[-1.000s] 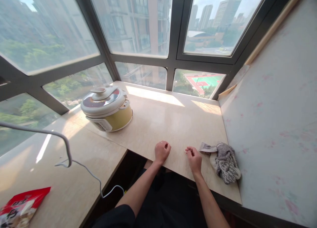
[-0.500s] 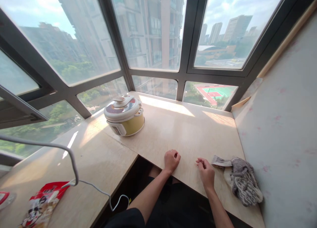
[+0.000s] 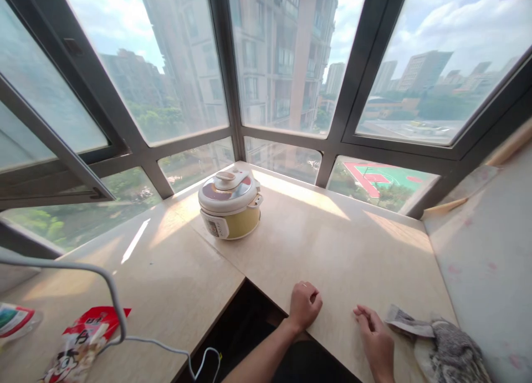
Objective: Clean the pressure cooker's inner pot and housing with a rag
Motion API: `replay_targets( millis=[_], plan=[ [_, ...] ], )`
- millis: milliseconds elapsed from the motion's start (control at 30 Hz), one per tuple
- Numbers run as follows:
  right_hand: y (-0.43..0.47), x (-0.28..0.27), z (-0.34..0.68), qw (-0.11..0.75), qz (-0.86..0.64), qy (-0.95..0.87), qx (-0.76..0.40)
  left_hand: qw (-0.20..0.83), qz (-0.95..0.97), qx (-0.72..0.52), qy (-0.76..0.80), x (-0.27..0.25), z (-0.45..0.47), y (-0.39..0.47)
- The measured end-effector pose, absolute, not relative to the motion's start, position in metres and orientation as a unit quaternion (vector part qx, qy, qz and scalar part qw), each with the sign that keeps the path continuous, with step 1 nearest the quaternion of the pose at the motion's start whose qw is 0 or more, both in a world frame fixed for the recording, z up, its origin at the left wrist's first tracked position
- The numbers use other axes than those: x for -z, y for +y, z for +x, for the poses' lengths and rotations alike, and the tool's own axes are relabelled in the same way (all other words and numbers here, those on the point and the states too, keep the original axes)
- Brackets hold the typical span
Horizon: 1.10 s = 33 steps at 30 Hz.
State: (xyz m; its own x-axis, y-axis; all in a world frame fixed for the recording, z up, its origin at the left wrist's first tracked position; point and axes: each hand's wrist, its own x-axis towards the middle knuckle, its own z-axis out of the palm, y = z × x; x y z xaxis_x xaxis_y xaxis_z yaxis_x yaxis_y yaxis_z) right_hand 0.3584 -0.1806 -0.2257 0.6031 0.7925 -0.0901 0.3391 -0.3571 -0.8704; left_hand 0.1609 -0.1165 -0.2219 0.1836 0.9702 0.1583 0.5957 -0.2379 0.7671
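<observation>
My left hand (image 3: pixel 305 305) rests at the counter's front edge, its fingers curled into a loose fist with nothing in it. A thin ring shows on one finger. To its right, my right hand (image 3: pixel 375 336) lies on the counter with the fingers loosely bent together, also holding nothing. Just beside the right hand is a grey and white knitted cloth item (image 3: pixel 455 347), bunched up, one flat strip pointing toward the hand. Farther back on the counter (image 3: pixel 332 250) stands a cream and yellow-green electric cooker (image 3: pixel 230 205), lid on, away from both hands.
At the left lie a red snack bag (image 3: pixel 83 344) and a clear container with a red-edged label (image 3: pixel 16 319). A grey cable (image 3: pixel 112 294) loops across there. Dark-framed windows (image 3: pixel 235 67) surround the counter, with a papered wall (image 3: pixel 494 272) at right.
The view has tilted up and shifted, so the counter things and both hands appear lower, mostly farther right. Both hands keep about the same pose on the counter; nothing was picked up.
</observation>
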Motion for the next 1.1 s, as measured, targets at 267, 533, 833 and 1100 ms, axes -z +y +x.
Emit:
replay_targets(
  millis=[267, 533, 833, 1100],
  plan=[
    [-0.179, 0.228, 0.362, 0.421, -0.795, -0.347, -0.267, 0.377, 0.691, -0.358, 0.503, 0.226, 0.143, -0.123],
    [-0.167, 0.217, 0.347, 0.500, -0.732, -0.303, -0.351, 0.458, 0.577, -0.426, 0.525, 0.197, 0.077, -0.102],
    [-0.099, 0.169, 0.291, 0.515, -0.630, -0.398, -0.424, 0.168, 0.250, -0.737, 0.605, 0.085, -0.073, -0.027],
    [0.001, 0.101, 0.213, 0.456, -0.532, -0.482, -0.526, 0.177, 0.178, -0.709, 0.659, 0.028, -0.188, 0.070]
  ],
)
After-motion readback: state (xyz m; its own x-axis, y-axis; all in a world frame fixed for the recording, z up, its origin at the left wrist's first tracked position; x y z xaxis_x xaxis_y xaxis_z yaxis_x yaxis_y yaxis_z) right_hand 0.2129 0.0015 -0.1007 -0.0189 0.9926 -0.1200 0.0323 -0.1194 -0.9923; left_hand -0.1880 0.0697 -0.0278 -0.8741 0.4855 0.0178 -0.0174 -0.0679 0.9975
